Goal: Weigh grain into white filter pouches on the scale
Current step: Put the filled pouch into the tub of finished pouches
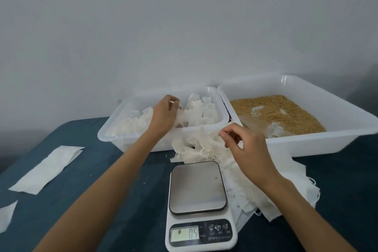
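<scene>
Head view: dark teal tabletop (86, 186) meets pale grey wall (143, 26).

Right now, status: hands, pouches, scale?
Left hand in the pouch tub, pinching a pouch. Right hand pinching the loose pouches behind the scale. Scale platform bare, no pouch on it. Grain untouched in right tub.

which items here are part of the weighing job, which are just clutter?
In the job:
- scale, platform bare
- right tub of grain
- left tub of pouches
- loose pouch pile behind the scale
- left hand in the pouches, right hand over the pile

Lying about:
- white strip far left
- white scrap at the left edge
</scene>
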{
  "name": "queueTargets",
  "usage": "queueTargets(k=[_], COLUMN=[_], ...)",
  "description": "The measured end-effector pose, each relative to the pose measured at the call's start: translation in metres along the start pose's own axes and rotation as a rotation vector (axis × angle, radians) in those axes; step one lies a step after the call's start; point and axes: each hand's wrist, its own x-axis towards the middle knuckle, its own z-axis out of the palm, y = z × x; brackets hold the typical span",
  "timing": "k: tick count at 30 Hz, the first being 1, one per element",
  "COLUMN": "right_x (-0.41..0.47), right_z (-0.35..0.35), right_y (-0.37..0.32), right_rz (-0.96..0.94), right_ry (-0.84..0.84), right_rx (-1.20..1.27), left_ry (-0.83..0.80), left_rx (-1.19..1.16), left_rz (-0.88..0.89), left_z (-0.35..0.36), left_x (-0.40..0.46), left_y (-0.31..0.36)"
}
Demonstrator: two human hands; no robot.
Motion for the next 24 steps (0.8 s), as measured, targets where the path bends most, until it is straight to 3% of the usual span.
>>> queueTargets(k=[4, 9, 14, 17, 21, 24], right_x=[0.000, -0.003, -0.009, -0.011, -0.012, -0.014], right_z=[-0.002, 0.006, 0.014, 0.018, 0.022, 0.026], right_y=[-0.001, -0.004, -0.001, 0.001, 0.000, -0.004], right_rz=[-0.020, -0.029, -0.046, -0.045, -0.037, 0.009], right_ry=[0.030, -0.002, -0.054, -0.088, -0.094, -0.099], right_rx=[0.006, 0.019, 0.001, 0.007, 0.059, 0.161], left_ry=[0.199, -0.017, -0.046, 0.095, 0.370, 0.391], left_rx=[-0.031, 0.142, 0.099, 0.059, -0.095, -0.247], left_rz=[0.170, -0.016, -0.143, -0.116, 0.070, 0.136], left_z=[-0.014, -0.009, 0.011, 0.012, -0.001, -0.006], left_x=[-0.056, -0.097, -0.085, -0.087, -0.109, -0.117], left_y=[-0.016, -0.061, -0.064, -0.057, -0.039, -0.021])
